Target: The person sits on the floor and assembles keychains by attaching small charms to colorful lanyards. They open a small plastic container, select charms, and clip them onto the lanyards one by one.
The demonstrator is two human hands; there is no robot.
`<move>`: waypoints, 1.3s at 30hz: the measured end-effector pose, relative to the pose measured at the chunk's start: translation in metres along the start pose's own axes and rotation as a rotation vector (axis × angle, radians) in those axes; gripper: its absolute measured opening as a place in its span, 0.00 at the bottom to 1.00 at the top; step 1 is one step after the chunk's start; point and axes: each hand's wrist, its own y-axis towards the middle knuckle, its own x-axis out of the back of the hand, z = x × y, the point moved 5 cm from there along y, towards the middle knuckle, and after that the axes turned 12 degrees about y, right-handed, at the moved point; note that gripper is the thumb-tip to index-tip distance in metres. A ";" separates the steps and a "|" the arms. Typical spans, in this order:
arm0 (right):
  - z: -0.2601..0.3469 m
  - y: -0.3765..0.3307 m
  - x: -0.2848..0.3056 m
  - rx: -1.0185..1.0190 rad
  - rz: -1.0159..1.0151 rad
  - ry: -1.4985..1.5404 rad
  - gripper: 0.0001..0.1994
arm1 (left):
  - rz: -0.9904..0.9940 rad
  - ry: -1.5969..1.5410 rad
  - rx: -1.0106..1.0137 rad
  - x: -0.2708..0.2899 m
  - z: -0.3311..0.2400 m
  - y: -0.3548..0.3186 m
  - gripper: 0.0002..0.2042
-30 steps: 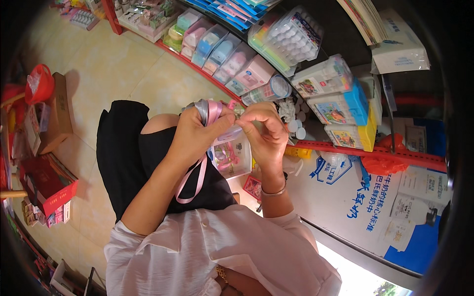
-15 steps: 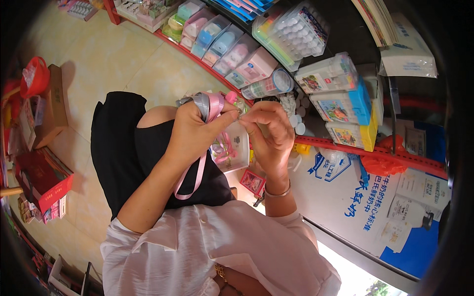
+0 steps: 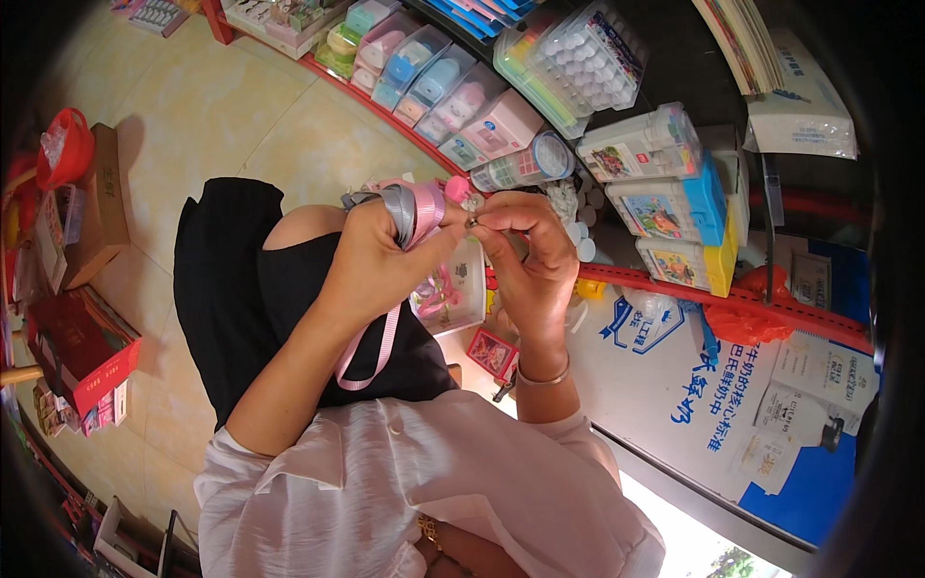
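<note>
My left hand (image 3: pixel 371 255) is closed round a bundle of pink and grey ribbon (image 3: pixel 424 207). A long pink ribbon tail (image 3: pixel 387 342) hangs from it in a loop over my dark-clad lap. My right hand (image 3: pixel 530 250) meets it in a pinch, thumb against forefinger, on a small shiny metal piece (image 3: pixel 472 222). The left fingertips are close against that piece; its exact kind is too small to make out. A bright pink bobble (image 3: pixel 456 189) shows just beyond the fingers. Under my hands, a white box (image 3: pixel 470 306) with pink ribbon pieces is partly hidden.
A red-edged shelf (image 3: pixel 385 114) with clear boxes of pastel goods runs along the far side. Stacked plastic cases (image 3: pixel 665 212) stand at the right, by a white and blue carton (image 3: pixel 674 385). On the tiled floor at left are a red basket (image 3: pixel 67 149) and a red box (image 3: pixel 82 347).
The fingertips have shifted slightly, so the small metal piece shows more clearly between them. The ribbon bundle stays in my left hand, and both arms are nearly still.
</note>
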 end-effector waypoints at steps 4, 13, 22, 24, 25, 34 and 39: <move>-0.006 -0.003 0.002 -0.098 -0.028 0.083 0.08 | 0.045 0.024 0.014 0.000 -0.007 -0.001 0.06; -0.012 -0.004 -0.002 -0.216 -0.066 0.175 0.07 | 0.043 -0.022 0.088 -0.001 0.006 0.001 0.05; -0.008 -0.003 -0.004 -0.292 0.064 0.128 0.10 | 0.092 0.020 0.115 0.001 0.004 0.001 0.04; -0.010 -0.004 -0.005 -0.275 0.084 0.113 0.10 | 0.096 0.027 0.116 0.002 0.005 0.001 0.05; -0.010 -0.005 -0.006 -0.275 0.090 0.112 0.09 | 0.103 0.036 0.125 0.002 0.006 0.001 0.05; -0.019 0.005 0.003 -0.353 -0.006 0.302 0.07 | 0.112 -0.131 0.171 -0.007 0.005 0.004 0.06; -0.006 0.004 0.044 -0.476 -0.051 0.507 0.08 | 0.138 -0.138 0.185 -0.009 0.004 0.009 0.12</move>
